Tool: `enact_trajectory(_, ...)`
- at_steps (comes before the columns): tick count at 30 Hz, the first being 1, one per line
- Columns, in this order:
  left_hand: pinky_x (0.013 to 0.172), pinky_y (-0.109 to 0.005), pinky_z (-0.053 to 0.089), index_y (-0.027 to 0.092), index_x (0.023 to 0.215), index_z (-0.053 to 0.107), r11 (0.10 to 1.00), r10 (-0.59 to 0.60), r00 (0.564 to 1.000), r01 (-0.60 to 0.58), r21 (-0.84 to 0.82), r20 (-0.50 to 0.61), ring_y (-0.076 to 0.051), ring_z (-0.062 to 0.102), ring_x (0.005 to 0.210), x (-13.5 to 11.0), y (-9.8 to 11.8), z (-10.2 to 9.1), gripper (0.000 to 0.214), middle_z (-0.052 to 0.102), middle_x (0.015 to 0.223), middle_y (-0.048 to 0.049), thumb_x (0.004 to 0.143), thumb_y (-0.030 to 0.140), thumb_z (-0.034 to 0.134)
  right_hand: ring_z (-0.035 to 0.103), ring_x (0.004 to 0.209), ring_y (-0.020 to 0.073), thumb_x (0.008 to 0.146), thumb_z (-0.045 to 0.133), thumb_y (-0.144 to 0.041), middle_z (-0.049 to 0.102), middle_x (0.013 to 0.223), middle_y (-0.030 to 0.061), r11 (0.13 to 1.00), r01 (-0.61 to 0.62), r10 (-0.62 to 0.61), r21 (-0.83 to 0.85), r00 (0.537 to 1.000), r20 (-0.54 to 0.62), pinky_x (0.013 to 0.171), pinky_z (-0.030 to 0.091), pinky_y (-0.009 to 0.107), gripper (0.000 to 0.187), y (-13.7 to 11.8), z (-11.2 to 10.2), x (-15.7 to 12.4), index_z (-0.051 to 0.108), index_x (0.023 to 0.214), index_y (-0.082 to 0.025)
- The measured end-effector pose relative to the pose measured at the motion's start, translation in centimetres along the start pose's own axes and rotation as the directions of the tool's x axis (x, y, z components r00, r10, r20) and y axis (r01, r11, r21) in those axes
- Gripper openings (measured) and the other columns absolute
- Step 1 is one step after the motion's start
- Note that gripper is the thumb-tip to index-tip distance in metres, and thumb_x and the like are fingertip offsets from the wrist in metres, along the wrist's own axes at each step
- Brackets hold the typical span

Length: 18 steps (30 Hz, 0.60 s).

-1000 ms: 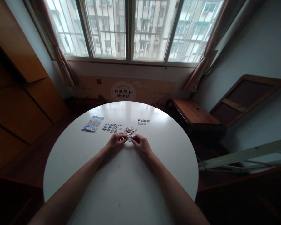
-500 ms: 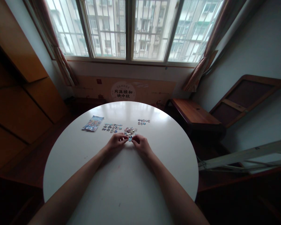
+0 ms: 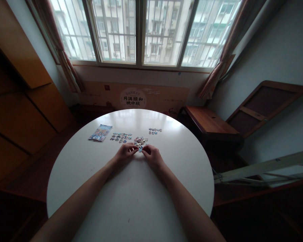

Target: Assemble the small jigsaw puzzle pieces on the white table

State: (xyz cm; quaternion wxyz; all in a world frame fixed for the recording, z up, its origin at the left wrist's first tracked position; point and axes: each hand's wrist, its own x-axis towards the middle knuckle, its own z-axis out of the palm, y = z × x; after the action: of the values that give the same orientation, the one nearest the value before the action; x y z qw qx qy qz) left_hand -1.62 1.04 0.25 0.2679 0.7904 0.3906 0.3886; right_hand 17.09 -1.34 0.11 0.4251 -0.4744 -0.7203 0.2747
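Blue jigsaw puzzle pieces (image 3: 140, 150) are pinched between my two hands, just in front of a loose pile of puzzle pieces (image 3: 139, 140). My left hand (image 3: 127, 151) grips them from the left with thumb and forefinger. From the right, my right hand (image 3: 152, 153) holds them in the same sort of pinch. Whether the pieces are joined is too small to tell. Several puzzle pieces (image 3: 120, 137) lie in rows left of the pile, and a smaller group of pieces (image 3: 155, 131) lies farther back on the right.
The round white table (image 3: 131, 205) carries everything. A printed picture sheet or packet (image 3: 101, 132) lies at its left. Beyond the table, a low wooden bench (image 3: 208, 119) stands at the right, and a long printed board (image 3: 164, 94) leans under the window.
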Motion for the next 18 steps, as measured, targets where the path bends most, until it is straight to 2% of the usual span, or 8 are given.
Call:
enact_trajectory(7, 0.051, -0.018, 0.042, 0.012, 0.08, 0.072, 1.0, 0.012, 1.0, -0.012, 0.018, 0.001, -0.008, 0.052, 0.057, -0.06, 0.52, -0.16, 0.018, 0.062, 0.072, -0.0044, 0.08, 0.026, 0.061, 0.058, 0.066, 0.0145, 0.077, 0.058, -0.023, 0.065, 0.073, 0.0036, 1.0, -0.01, 0.01, 0.007, 1.0, -0.004, 0.065, 0.045, 0.025, 0.011, 0.1, 0.05, -0.04, 0.065, 0.079, -0.015)
enact_trajectory(18, 0.05, -0.017, 0.042, 0.013, 0.082, 0.072, 1.0, 0.006, 1.0, -0.006, 0.01, 0.013, -0.008, 0.052, 0.056, 0.0, -0.17, 0.07, 0.019, 0.062, 0.072, -0.0042, 0.08, 0.028, 0.061, 0.058, 0.068, 0.0152, 0.077, 0.057, -0.021, 0.066, 0.074, 0.0037, 1.0, -0.005, 0.005, -0.003, 1.0, 0.003, 0.067, 0.045, 0.026, 0.01, -0.3, -0.21, -0.15, 0.066, 0.079, -0.016)
